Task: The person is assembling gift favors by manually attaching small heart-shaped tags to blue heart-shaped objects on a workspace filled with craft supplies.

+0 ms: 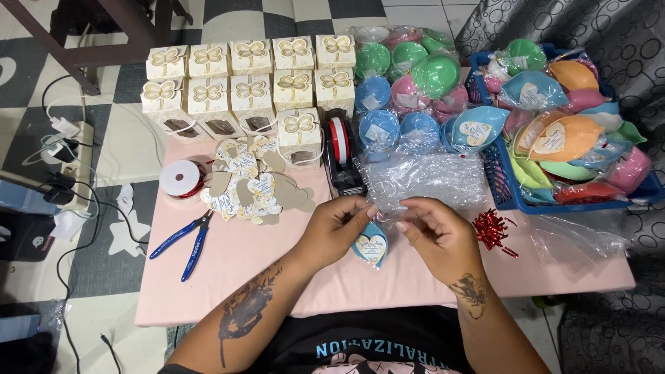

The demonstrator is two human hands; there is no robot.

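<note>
- Pink table (228, 277): we see heart tags (249, 183), tape dispenser (343, 152), blue pliers (183, 242).
- Left hand (336, 228) and right hand (436, 232) pinch a blue bagged dish (372, 246).
- Clear bags (426, 176) lie just behind.

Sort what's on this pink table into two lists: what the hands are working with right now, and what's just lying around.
In hand:
left hand and right hand on the blue bowl with heart tag
clear plastic bags, touched by the fingertips

Lying about:
blue-handled pliers
ribbon spool
tape dispenser
butterfly gift boxes
loose heart tags
red twist ties
blue basket of wrapped bowls
</note>
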